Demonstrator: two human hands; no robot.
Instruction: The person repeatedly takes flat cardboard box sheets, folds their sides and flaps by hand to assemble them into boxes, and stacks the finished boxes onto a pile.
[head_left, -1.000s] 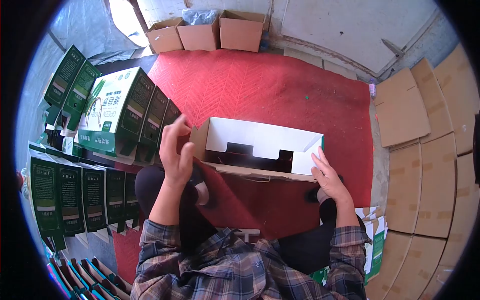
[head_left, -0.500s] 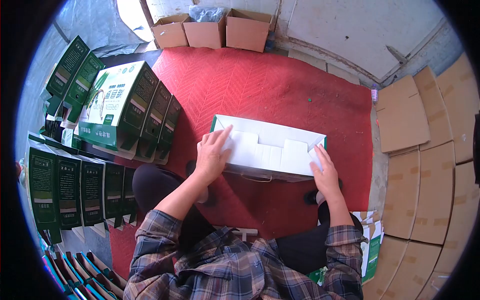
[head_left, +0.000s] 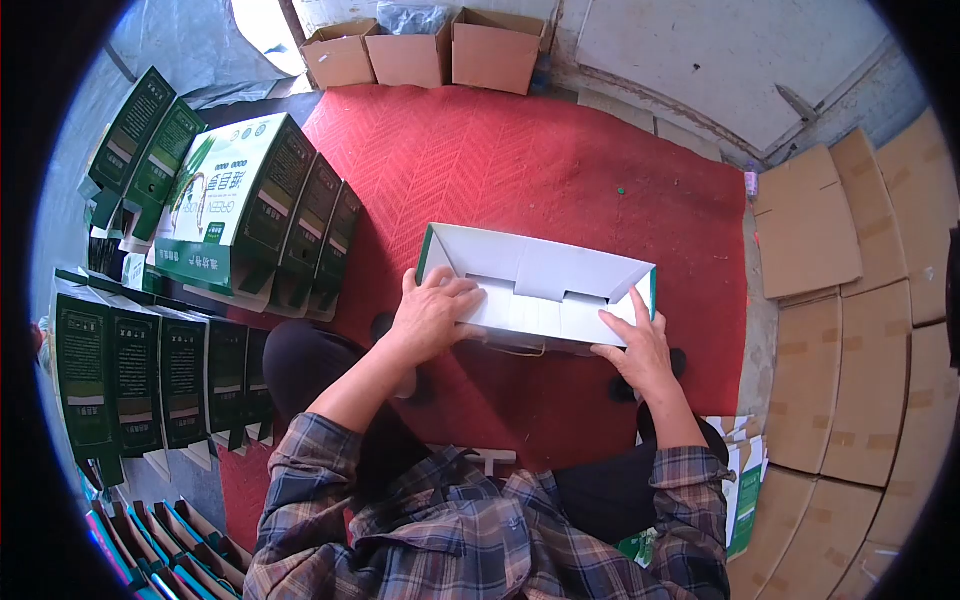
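A carton (head_left: 540, 258) with white inner flaps and green edges is in front of me, its tabbed panels folded inward with dark slots between them. My left hand (head_left: 435, 318) grips its near left part, fingers bent over the white panel. At the near right corner, my right hand (head_left: 640, 348) holds the carton with fingers spread on the panel and thumb by the near edge. Below the near side a thin handle shows partly. The carton's lower part is hidden.
Printed green-and-white cartons (head_left: 225, 200) stand at the left, with a row of dark green cartons (head_left: 160, 380) nearer me. Brown cardboard boxes (head_left: 800, 380) line the right. Several open brown boxes (head_left: 410, 58) sit along the back of the red mat (head_left: 480, 150).
Both hands have moved toward the near edge of the carton. The near tabbed panel has tilted or sunk inward, and dark slots now show beside the tabs.
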